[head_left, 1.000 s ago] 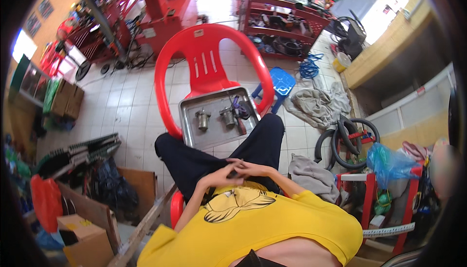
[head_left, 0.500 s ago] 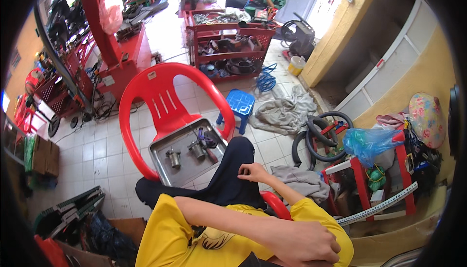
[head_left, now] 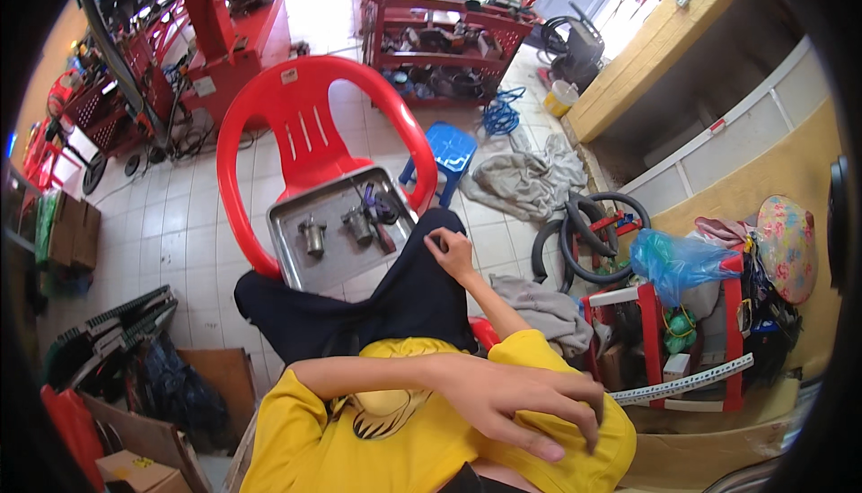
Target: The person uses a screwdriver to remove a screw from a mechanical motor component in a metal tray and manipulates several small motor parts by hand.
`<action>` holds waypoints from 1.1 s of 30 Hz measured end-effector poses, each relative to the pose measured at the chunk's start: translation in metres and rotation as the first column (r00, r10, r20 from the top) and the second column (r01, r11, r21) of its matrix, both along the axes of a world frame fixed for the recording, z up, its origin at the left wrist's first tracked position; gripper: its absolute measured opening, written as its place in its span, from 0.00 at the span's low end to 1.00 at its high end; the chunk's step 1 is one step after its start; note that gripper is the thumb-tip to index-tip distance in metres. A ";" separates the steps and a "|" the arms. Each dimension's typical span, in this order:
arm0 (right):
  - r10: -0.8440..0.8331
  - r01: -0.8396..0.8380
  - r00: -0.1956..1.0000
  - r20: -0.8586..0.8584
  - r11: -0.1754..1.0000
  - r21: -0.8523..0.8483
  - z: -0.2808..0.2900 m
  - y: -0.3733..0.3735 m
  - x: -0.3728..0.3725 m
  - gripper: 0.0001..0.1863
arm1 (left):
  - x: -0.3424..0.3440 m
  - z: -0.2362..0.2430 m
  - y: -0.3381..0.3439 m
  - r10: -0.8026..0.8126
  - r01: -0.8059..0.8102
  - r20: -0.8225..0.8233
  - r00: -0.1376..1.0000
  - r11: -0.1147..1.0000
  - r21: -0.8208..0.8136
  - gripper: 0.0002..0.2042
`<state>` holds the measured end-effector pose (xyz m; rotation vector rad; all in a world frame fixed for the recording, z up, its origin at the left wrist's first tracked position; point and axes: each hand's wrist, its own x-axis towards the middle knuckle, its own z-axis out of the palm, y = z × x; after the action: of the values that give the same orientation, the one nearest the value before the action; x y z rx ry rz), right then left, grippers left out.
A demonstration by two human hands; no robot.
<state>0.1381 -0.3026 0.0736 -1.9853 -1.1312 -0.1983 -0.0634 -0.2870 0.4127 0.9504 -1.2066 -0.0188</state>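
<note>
My left hand (head_left: 530, 408) reaches across my chest to the right sleeve of my yellow shirt (head_left: 422, 430). Its fingers are spread and hold nothing. My right hand (head_left: 449, 250) rests on my right thigh in dark trousers (head_left: 395, 286), its fingers loosely bent and apart, with nothing visible in them. Ahead of my knees, a metal tray (head_left: 314, 276) lies on a red plastic chair (head_left: 310, 134). Inside are a cylindrical metal part (head_left: 313, 237), another metal part (head_left: 357, 225) and hand tools with dark handles (head_left: 386, 208).
A blue stool (head_left: 449, 147) stands right of the chair. Grey cloths (head_left: 525, 179) and black tyres or tubes (head_left: 593, 237) lie to the right, near an overturned red chair (head_left: 732, 327). A red tool cart (head_left: 440, 35) stands ahead; cardboard boxes (head_left: 76, 233) are left.
My left hand has opened, its fingers spreading over the right sleeve. My right hand stays on my thigh. The view has tipped downward, and the tray's contents look unchanged.
</note>
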 end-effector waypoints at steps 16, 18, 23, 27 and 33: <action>-0.226 0.283 0.783 -0.580 0.959 0.008 0.196 -0.276 -0.031 0.12 | -0.019 -0.007 -0.036 -0.442 0.454 0.107 0.891 0.858 -0.239 0.19; -0.304 0.390 0.798 -0.521 0.919 0.061 0.203 -0.318 -0.069 0.14 | -0.013 -0.008 -0.040 -0.490 0.499 0.102 0.866 0.834 -0.235 0.19; -0.329 0.357 0.875 -0.356 0.934 0.015 0.109 -0.278 -0.122 0.21 | -0.011 -0.012 -0.040 -0.459 0.471 0.106 0.882 0.852 -0.229 0.19; 0.267 -0.180 0.871 -0.412 0.954 0.239 0.107 -0.072 -0.132 0.27 | -0.025 -0.017 -0.032 -0.181 0.214 0.129 0.975 0.917 -0.337 0.19; 0.731 -0.730 0.645 0.223 0.502 0.463 0.222 0.159 -0.080 0.23 | -0.041 -0.023 -0.009 0.162 -0.123 0.114 0.980 0.949 -0.292 0.17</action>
<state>0.0583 -0.1435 0.2957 -0.8917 -1.6244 -0.0326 -0.1042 -0.2958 0.3902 0.7927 -1.2247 0.3326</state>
